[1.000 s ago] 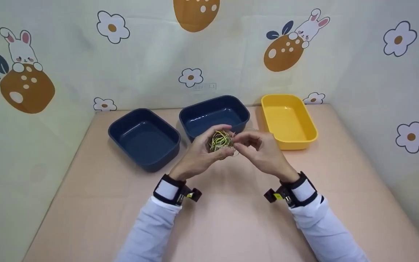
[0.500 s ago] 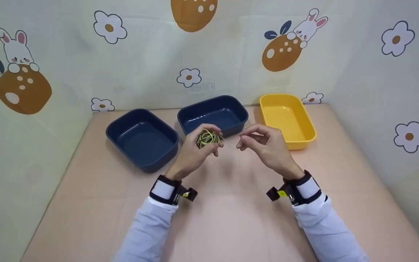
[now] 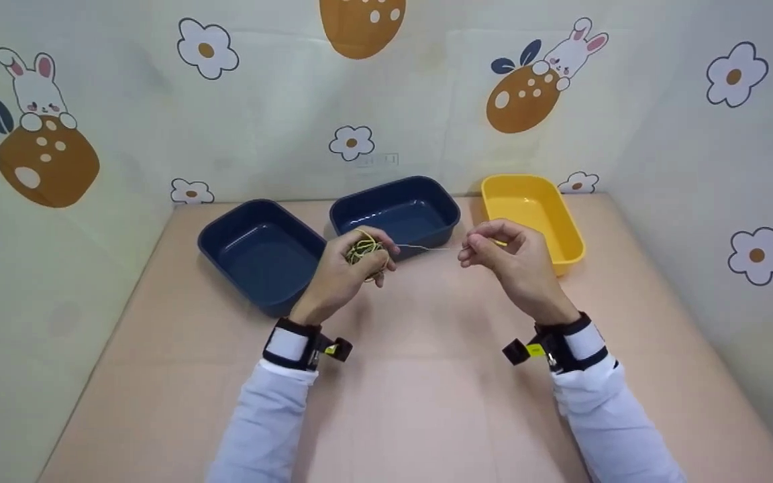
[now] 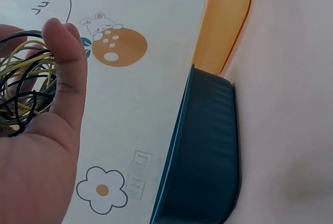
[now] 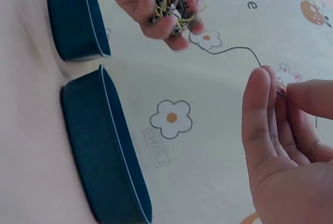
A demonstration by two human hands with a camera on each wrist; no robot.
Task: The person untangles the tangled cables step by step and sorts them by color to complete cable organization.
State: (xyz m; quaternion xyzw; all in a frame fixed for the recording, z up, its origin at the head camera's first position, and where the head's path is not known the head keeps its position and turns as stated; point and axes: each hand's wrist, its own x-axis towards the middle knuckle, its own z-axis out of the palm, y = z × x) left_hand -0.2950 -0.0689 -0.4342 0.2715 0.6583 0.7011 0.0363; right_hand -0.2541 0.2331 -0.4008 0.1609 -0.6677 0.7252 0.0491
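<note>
Left hand curls round tangle; right hand pinches one wire.
Pull gently, left grip loose, or tangle may tighten.

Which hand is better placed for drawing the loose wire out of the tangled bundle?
Probably the right hand: it pinches the loose wire, apart from the tangled bundle. The left hand is curled around that bundle, so it seems better suited to steadying it.
</note>
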